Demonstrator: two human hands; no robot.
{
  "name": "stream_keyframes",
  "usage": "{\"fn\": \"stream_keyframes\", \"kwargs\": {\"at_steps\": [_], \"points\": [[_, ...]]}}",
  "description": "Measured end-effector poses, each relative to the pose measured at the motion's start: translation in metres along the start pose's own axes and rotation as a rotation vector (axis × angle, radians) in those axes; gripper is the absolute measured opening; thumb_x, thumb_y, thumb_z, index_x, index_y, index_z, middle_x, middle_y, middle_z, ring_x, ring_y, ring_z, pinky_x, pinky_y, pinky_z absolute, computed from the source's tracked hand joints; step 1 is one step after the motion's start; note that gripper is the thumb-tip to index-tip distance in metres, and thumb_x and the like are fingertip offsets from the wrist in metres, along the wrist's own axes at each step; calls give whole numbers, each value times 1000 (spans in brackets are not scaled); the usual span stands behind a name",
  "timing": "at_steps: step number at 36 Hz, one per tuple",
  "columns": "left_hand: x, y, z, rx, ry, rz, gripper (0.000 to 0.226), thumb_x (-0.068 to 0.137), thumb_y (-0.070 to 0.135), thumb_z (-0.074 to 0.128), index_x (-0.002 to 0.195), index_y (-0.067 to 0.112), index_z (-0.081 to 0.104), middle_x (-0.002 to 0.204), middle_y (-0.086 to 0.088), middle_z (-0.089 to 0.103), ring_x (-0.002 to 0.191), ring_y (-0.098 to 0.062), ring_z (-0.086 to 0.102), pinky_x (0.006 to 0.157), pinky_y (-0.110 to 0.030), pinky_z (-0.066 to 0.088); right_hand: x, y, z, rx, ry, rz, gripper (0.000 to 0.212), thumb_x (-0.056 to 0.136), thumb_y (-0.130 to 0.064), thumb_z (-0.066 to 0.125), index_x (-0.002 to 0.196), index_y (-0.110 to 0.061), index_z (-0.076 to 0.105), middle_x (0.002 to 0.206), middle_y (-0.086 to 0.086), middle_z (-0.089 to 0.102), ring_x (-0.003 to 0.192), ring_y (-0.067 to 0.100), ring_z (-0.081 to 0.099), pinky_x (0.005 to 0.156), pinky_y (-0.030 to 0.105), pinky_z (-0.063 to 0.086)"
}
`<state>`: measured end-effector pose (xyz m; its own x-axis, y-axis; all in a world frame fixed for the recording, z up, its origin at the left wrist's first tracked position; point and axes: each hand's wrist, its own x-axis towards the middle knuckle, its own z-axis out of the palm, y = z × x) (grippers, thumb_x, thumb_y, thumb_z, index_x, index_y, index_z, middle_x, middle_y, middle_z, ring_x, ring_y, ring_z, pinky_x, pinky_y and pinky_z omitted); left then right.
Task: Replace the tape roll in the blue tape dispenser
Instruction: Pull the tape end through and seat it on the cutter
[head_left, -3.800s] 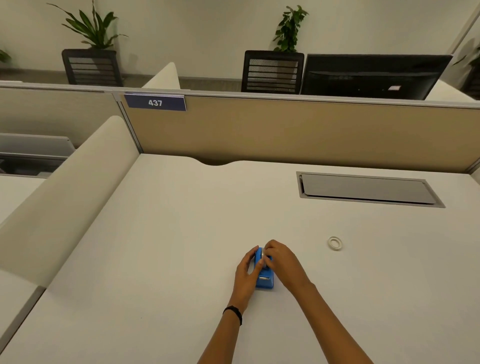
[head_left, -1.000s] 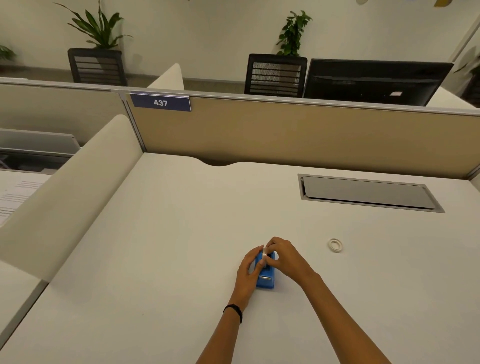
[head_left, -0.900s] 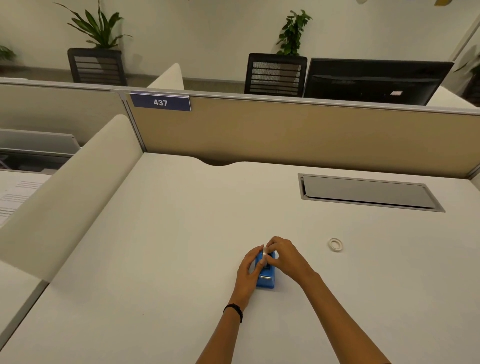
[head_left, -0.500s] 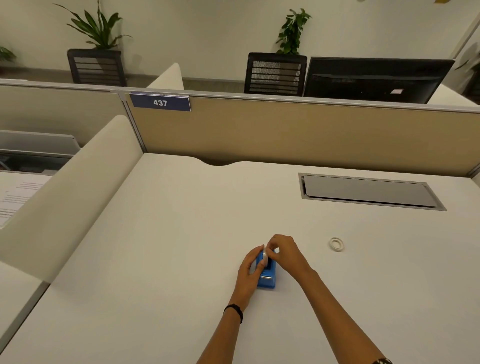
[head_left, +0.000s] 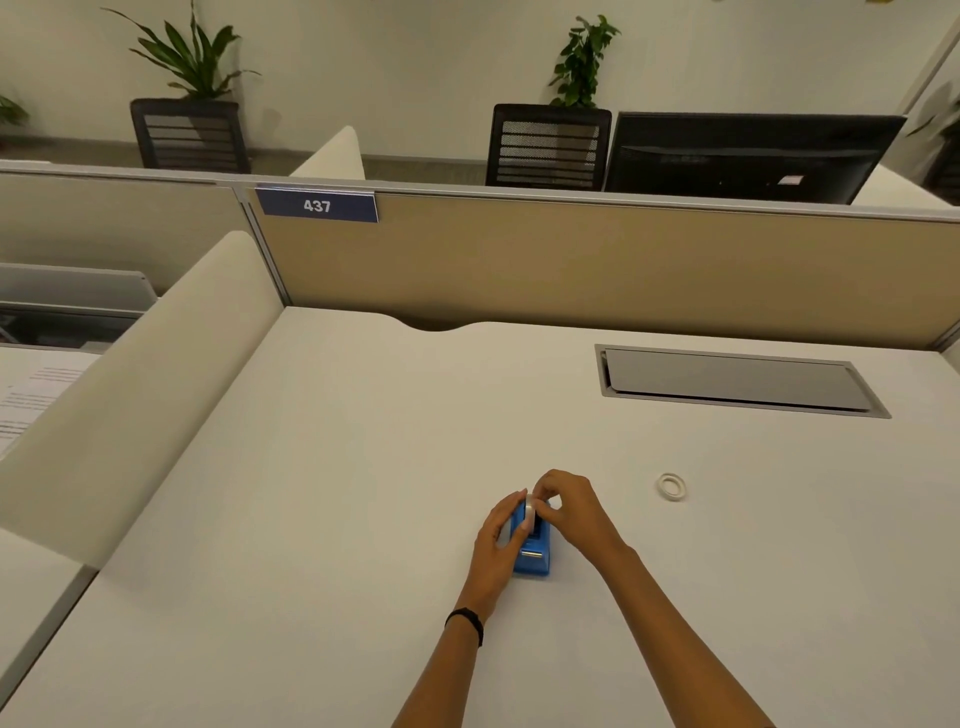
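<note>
On the desk (head_left: 322, 519), left hand (head_left: 497, 540) grips the dispenser (head_left: 532, 556); right hand (head_left: 569, 512) pinches the roll (head_left: 529, 512) over its slot. Best press straight down, keeping the dispenser steady. Spare ring (head_left: 671, 487) lies right.

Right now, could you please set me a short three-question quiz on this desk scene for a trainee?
1. True or false: the left hand is touching the blue tape dispenser.
2. Where does the small white ring lie? A) on top of the dispenser B) flat on the desk, to the right of the right hand C) on the grey cable hatch
3. Fill in: the number on the blue partition sign is ___.

Key
1. True: it steadies the dispenser's left side.
2. B: it lies apart from both hands.
3. 437
</note>
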<state>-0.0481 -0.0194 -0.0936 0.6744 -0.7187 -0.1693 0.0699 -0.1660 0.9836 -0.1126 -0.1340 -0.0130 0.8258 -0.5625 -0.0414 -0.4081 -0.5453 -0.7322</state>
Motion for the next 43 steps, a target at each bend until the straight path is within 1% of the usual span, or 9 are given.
{"fn": "stream_keyframes", "kwargs": {"at_steps": [4, 8, 15, 20, 23, 27, 31, 35, 43], "points": [[0, 0, -1, 8, -22, -3, 33, 91, 35, 54, 119, 51, 46, 130, 24, 48, 119, 6, 45, 94, -7, 39, 0, -2, -1, -30, -29, -9, 9, 84, -3, 62, 85, 5, 66, 92, 18, 66, 84, 27, 62, 80, 35, 53], [0, 1, -2, 0, -19, -10, 32, 89, 38, 55, 116, 53, 47, 126, 30, 47, 115, 15, 44, 86, 0, 40, -3, -1, -1, -44, -40, -36, 6, 82, -3, 63, 81, 2, 64, 90, 16, 65, 83, 26, 60, 77, 33, 52], [0, 1, 5, -65, 66, -16, 30, 90, 27, 58, 115, 42, 51, 126, 14, 55, 116, -5, 52, 86, -6, 47, -7, 4, 3, -28, -33, -46, 7, 82, -6, 65, 81, 0, 62, 90, 13, 63, 83, 23, 57, 75, 26, 48], [0, -1, 4, -77, 59, -4, 31, 90, 27, 57, 116, 42, 52, 129, 12, 55, 118, -6, 53, 89, -10, 47, -4, 9, 8, -22, -11, -28, 7, 83, -7, 64, 83, -1, 68, 93, 12, 66, 80, 14, 56, 100, 24, 38], [0, -1, 4, -73, 52, 6, 31, 91, 26, 56, 116, 44, 51, 129, 12, 55, 118, -7, 53, 91, -13, 48, -3, 12, 12, -59, -2, -14, 11, 85, -9, 63, 84, -1, 69, 94, 12, 66, 80, 15, 58, 111, 24, 26], [0, -1, 4, -76, 45, 4, 31, 91, 27, 56, 116, 45, 51, 128, 13, 54, 118, -7, 53, 99, -23, 47, -1, 14, 16, -98, -3, -3, 16, 88, -13, 60, 85, -1, 70, 94, 11, 65, 83, 20, 62, 118, 27, 11], [-1, 1, 3, -68, 37, 14, 32, 91, 28, 56, 116, 46, 51, 127, 16, 54, 117, -1, 52, 93, -13, 47, 2, 16, 17, -112, -20, -6, 17, 89, -15, 59, 90, -2, 70, 97, 10, 65, 86, 19, 62, 120, 32, 11], [-2, 2, 2, -73, 27, 8, 32, 91, 28, 56, 116, 47, 51, 126, 19, 53, 117, -1, 52, 91, -13, 48, 3, 18, 17, -121, -29, -6, 19, 90, -16, 57, 92, -4, 71, 98, 9, 65, 89, 18, 61, 120, 32, 11], [-4, 4, -1, -67, 3, -12, 33, 89, 31, 58, 117, 49, 51, 126, 25, 52, 112, 14, 50, 82, -5, 45, 0, 18, 17, -184, -34, -12, 24, 92, -22, 54, 107, -9, 68, 109, 6, 63, 102, 17, 57, 118, 34, 11]]}}
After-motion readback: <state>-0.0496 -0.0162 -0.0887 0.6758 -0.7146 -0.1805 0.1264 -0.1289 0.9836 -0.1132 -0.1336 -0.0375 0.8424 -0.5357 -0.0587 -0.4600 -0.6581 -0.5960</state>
